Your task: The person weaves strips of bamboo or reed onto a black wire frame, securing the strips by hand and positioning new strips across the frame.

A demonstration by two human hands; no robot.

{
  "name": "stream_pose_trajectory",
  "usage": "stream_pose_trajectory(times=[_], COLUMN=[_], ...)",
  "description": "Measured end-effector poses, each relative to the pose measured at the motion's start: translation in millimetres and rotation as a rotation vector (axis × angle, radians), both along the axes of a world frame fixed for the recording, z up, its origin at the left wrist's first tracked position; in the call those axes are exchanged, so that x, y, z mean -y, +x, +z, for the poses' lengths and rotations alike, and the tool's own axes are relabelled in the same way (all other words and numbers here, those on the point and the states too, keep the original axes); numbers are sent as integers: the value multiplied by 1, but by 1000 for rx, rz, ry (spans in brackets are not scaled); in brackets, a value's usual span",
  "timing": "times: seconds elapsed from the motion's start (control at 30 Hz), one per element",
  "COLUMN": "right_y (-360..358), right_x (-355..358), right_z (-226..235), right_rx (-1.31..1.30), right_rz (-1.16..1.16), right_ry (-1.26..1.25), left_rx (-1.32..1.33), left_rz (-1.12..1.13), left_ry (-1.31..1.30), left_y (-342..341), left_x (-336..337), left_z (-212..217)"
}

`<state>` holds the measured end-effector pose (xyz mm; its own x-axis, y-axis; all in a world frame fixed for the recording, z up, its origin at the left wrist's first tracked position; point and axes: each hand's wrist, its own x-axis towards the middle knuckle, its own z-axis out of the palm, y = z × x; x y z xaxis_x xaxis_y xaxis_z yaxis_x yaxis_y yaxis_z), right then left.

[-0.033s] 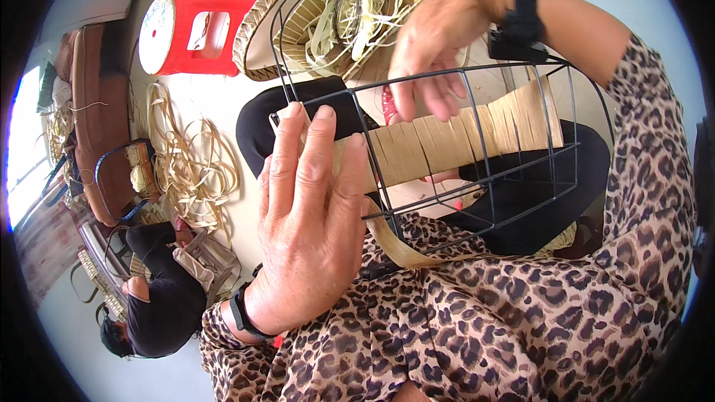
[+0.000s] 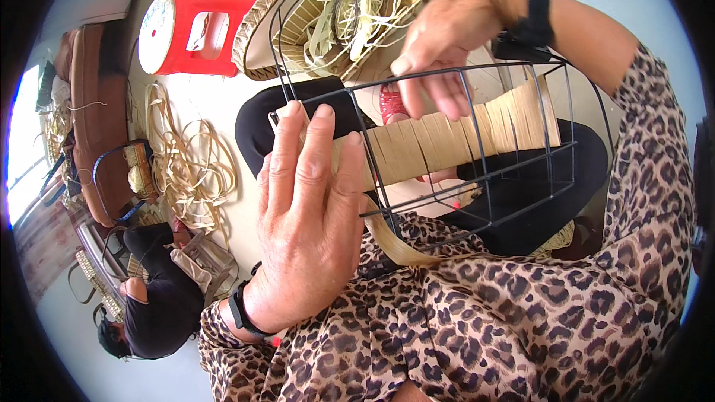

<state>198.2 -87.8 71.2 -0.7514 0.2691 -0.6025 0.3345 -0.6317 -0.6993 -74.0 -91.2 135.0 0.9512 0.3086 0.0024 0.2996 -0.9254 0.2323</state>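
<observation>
The wire frame [image 2: 486, 176] sits over the person's knees [image 2: 261, 130], maybe so both hands can get to it. A pale band [image 2: 402, 152] runs along it. The left hand [image 2: 309, 216] lies on the frame's left end, with its fingers straight and a bit spread. It looks like it stops the frame from wobbling. Its thumb is hidden, so I cannot tell if it pinches. The right hand [image 2: 443, 52] hangs at the frame's top bar, loose and bent, with nothing seen in it; I cannot tell if it touches the band. A strip [image 2: 392, 246] curls down below the frame. Past the frame's top is a basket [image 2: 253, 39], which holds thin strands [image 2: 342, 22], perhaps so they don't scatter.
</observation>
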Motion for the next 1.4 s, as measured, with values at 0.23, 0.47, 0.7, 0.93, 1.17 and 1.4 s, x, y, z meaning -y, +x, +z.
stream_pose_trajectory(times=[0.23,0.47,0.7,0.93,1.17,1.4], right_y=[-11,-36,-25,20,14,-34], right_x=[46,64,65,56,21,-7], right_z=[18,33,30,69,67,-18], right_rx=[310,478,459,655,751,317], right_rz=[-398,-412,-295,-963,-502,328], right_ry=[298,361,537,721,645,490], left_rx=[137,294,410,400,455,485], left_rz=[-32,-100,-86,-92,-74,39], left_ry=[-8,15,-6,-4,20,21], left_y=[-6,-26,-22,-17,-16,-15], left_x=[-6,-5,-1,4,7,18], left_z=[-29,-70,-94,-100,-108,-101])
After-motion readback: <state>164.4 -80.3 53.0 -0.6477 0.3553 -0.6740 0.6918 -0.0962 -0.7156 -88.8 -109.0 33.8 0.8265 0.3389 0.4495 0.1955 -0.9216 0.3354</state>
